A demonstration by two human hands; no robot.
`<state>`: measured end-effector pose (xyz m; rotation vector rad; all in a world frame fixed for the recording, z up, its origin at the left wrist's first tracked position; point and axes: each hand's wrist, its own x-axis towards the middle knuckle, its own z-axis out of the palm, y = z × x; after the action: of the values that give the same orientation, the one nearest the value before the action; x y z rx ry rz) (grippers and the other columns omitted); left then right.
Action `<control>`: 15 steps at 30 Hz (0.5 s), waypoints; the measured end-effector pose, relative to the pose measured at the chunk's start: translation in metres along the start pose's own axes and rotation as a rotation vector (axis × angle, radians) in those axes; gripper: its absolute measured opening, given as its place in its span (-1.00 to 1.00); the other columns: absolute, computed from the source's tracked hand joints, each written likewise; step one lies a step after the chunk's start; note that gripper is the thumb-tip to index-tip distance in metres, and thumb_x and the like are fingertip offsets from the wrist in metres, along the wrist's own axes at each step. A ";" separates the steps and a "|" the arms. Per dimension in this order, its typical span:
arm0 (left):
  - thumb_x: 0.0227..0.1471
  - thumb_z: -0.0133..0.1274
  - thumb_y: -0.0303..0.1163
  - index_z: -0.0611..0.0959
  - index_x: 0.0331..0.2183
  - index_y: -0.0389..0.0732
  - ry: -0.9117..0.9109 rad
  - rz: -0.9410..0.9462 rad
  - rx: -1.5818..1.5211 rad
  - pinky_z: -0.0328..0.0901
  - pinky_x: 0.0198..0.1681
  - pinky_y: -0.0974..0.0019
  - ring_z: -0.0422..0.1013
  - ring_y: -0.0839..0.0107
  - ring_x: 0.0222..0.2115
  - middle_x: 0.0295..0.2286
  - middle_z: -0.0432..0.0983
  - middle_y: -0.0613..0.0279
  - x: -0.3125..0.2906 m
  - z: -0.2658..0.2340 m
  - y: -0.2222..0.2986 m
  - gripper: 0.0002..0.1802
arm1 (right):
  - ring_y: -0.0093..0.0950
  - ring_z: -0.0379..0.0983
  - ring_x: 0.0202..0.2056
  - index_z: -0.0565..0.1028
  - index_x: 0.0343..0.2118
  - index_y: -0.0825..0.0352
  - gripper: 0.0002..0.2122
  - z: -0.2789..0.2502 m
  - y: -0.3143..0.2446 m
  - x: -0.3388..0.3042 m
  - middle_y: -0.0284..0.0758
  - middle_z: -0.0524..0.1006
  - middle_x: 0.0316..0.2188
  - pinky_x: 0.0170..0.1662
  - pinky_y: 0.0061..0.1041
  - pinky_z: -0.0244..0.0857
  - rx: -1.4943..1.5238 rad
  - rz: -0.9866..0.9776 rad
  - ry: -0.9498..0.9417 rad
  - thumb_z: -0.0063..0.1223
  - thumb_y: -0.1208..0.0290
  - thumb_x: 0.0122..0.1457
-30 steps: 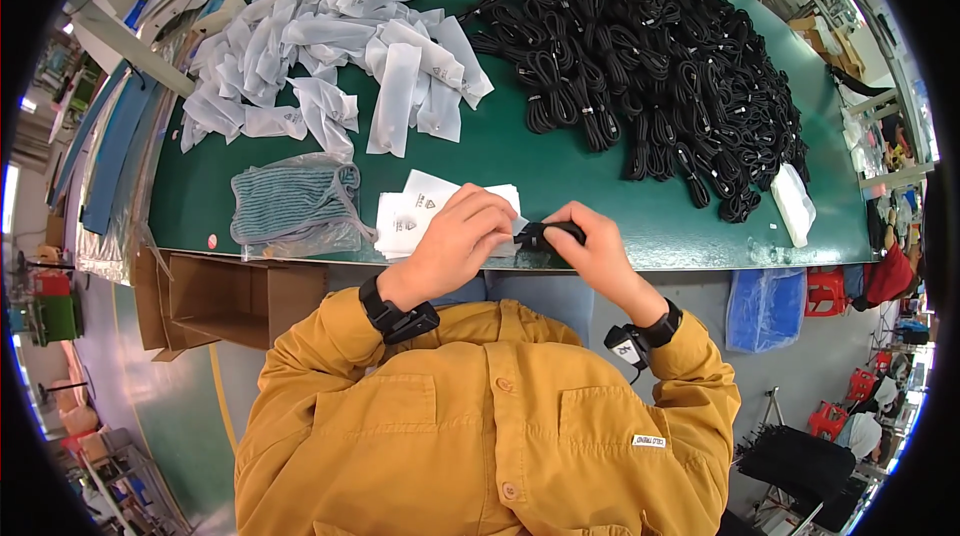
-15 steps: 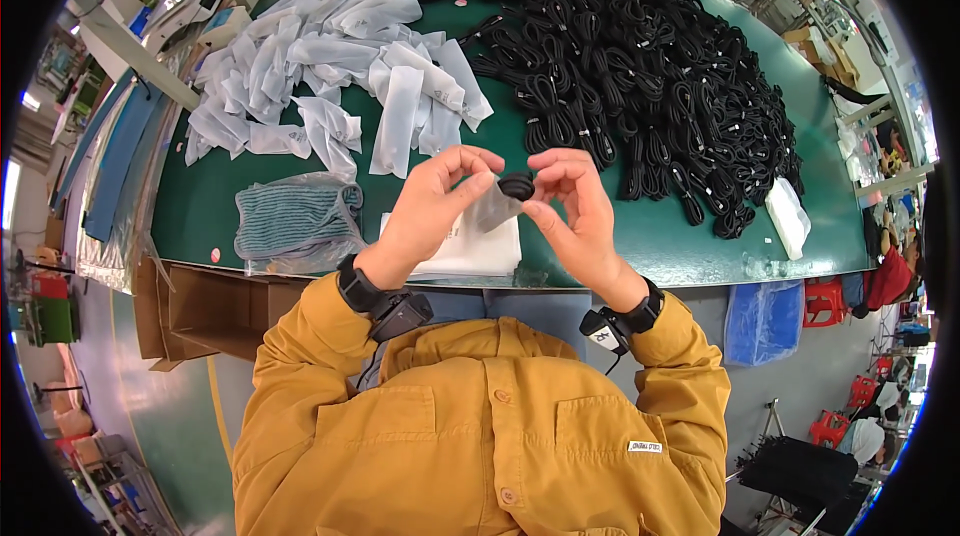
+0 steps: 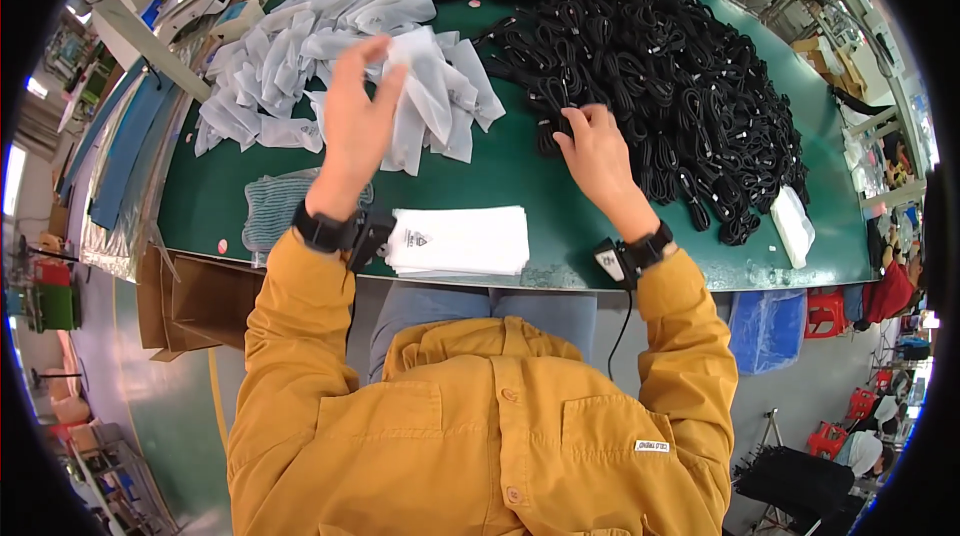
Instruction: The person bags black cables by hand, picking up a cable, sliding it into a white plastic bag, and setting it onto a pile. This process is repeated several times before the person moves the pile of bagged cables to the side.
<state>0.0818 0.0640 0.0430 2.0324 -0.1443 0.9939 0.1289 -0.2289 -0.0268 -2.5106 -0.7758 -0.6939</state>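
Over the heap of frosted plastic bags [image 3: 290,61] at the left, my left hand [image 3: 360,101] is stretched out, its fingers apart and slightly blurred. A filled bag [image 3: 418,51] lies just beside its fingertips, apparently not gripped. My right hand [image 3: 600,156] reaches the near left edge of a large pile of coiled black cables [image 3: 650,66]. Its thumb and index finger are apart, close to one bundle, and the other fingers are bent. Between my forearms, near the table edge, lies a stack of flat white bags [image 3: 460,240].
A bagged bundle of teal ribbed gloves [image 3: 272,211] lies by my left forearm. A white plastic packet [image 3: 791,226] sits at the right of the green table [image 3: 480,181]. Below the table are a cardboard box [image 3: 210,301] at left and a blue bin [image 3: 765,328] at right.
My hands have parted from in front of me, where they held a bag with a black cable. The left moved up-left to the bag heap and let go; the right moved up to the cables.
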 end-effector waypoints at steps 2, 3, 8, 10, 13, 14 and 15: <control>0.05 0.11 -0.40 0.57 -0.23 -0.31 -0.365 -0.058 -0.081 0.33 -0.17 0.28 0.45 0.20 -0.22 -0.23 0.51 0.10 -0.036 0.002 0.019 -0.77 | -0.29 0.44 -0.26 0.43 -0.20 0.39 -0.71 0.012 0.010 -0.003 -0.21 0.40 -0.23 -0.28 -0.46 0.40 -0.250 -0.089 0.016 0.23 0.49 0.02; 0.01 0.16 -0.41 0.58 -0.23 -0.27 -0.546 -0.114 -0.119 0.33 -0.14 0.26 0.44 0.22 -0.20 -0.24 0.50 0.12 -0.058 0.003 0.026 -0.75 | -0.27 0.43 -0.25 0.42 -0.22 0.38 -0.71 0.014 0.010 -0.002 -0.20 0.39 -0.22 -0.27 -0.41 0.40 -0.261 -0.070 -0.037 0.25 0.47 0.00; -0.12 0.27 -0.43 0.58 -0.33 -0.21 -0.710 0.113 -0.060 0.29 -0.19 0.20 0.41 0.16 -0.29 -0.40 0.42 0.16 -0.141 0.026 0.036 -0.75 | -0.19 0.43 -0.22 0.38 -0.27 0.38 -0.70 0.021 0.014 -0.002 -0.15 0.36 -0.19 -0.27 -0.29 0.41 -0.282 -0.105 -0.136 0.25 0.47 -0.04; -0.13 0.26 -0.43 0.58 -0.39 -0.19 -0.689 0.110 0.016 0.27 -0.25 0.19 0.39 0.14 -0.35 -0.46 0.39 0.18 -0.150 0.032 0.040 -0.79 | -0.18 0.44 -0.22 0.37 -0.27 0.38 -0.71 0.021 0.015 -0.005 -0.14 0.36 -0.18 -0.27 -0.28 0.41 -0.282 -0.143 -0.126 0.23 0.49 -0.03; -0.13 0.24 -0.44 0.57 -0.43 -0.17 -0.689 0.088 0.042 0.24 -0.29 0.20 0.38 0.18 -0.37 -0.47 0.39 0.22 -0.158 0.036 0.036 -0.83 | -0.07 0.45 -0.27 0.34 -0.20 0.40 -0.68 0.025 0.010 -0.009 -0.11 0.35 -0.16 -0.29 -0.21 0.41 -0.141 0.029 -0.103 0.17 0.53 -0.03; -0.12 0.23 -0.45 0.57 -0.45 -0.16 -0.689 0.078 0.055 0.22 -0.31 0.21 0.38 0.20 -0.38 -0.48 0.38 0.23 -0.159 0.037 0.035 -0.85 | -0.07 0.45 -0.27 0.34 -0.20 0.40 -0.68 0.025 0.008 -0.010 -0.11 0.35 -0.16 -0.29 -0.21 0.41 -0.142 0.029 -0.100 0.17 0.53 -0.03; -0.12 0.23 -0.45 0.57 -0.45 -0.16 -0.688 0.081 0.055 0.22 -0.31 0.21 0.38 0.20 -0.38 -0.48 0.38 0.23 -0.160 0.037 0.034 -0.85 | -0.06 0.46 -0.30 0.34 -0.19 0.39 -0.68 0.025 0.006 -0.012 -0.11 0.38 -0.19 -0.30 -0.19 0.41 -0.117 0.074 -0.086 0.15 0.53 -0.01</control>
<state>-0.0190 -0.0234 -0.0582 2.3591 -0.5687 0.3067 0.1320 -0.2249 -0.0546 -2.6753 -0.6850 -0.6265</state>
